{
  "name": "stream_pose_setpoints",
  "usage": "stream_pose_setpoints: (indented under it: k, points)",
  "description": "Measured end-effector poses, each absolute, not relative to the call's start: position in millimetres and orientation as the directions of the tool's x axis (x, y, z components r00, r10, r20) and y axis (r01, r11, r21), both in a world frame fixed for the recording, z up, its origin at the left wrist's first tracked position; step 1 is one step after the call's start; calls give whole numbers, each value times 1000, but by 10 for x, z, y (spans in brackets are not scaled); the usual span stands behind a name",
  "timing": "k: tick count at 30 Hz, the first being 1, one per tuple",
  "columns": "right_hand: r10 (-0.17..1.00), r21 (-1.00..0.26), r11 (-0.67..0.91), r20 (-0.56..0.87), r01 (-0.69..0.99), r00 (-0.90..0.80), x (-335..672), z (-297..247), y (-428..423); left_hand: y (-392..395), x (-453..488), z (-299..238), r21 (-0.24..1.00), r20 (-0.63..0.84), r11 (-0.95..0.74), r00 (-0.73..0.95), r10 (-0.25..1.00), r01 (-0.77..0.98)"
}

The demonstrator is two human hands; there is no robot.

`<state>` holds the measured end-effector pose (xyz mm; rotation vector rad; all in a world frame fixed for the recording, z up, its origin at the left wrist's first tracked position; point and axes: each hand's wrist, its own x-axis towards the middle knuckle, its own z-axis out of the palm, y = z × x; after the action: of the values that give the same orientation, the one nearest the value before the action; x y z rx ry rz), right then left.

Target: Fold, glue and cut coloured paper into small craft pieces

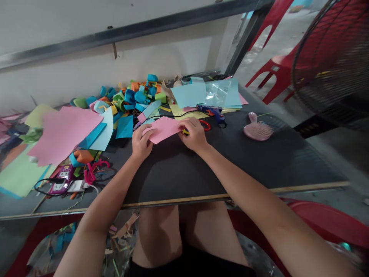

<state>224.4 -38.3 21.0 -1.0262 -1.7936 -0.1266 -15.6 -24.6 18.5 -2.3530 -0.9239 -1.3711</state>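
A small sheet of pink paper [165, 130] is held between my two hands above the dark table. My left hand [142, 141] pinches its left end, thumb on top. At the paper's right end my right hand [193, 134] is closed on it, its fingertips partly hidden. Just behind the right hand lie scissors with a red handle loop [205, 125], partly covered by that hand. A blue glue gun [211, 112] with a black cord rests a little farther back. Beside the left hand is a blue paper piece [125, 127].
Folded coloured paper pieces [141, 96] are heaped along the wall. Large pink sheets [67, 132] and a purple power strip [62, 179] lie at left, light blue sheets [188, 95] at back. A pink hairbrush [258, 130] is at right, near a fan [331, 57].
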Motion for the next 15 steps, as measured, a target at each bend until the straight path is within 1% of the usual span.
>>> stream_pose_setpoints:
  k: [5, 8, 11, 13, 15]
  points:
    - [599, -397, 620, 796, 677, -83, 2254, 177, -364, -248, -146, 181, 111, 836, -738, 339, 431, 665]
    - [589, -398, 623, 805, 674, -69, 2226, 166, -370, -249, -143, 196, 119, 863, -755, 308, 399, 645]
    - [560, -386, 592, 828, 707, -17, 2235, 165, -362, -244, -141, 220, 133, 893, -772, 263, 366, 622]
    - [558, -367, 597, 829, 713, -42, 2256, 167, -356, -243, -143, 232, 169, 884, -771, 251, 394, 614]
    - [579, -351, 630, 807, 692, -118, 2263, 162, -355, -245, -151, 237, 213, 862, -754, 244, 444, 622]
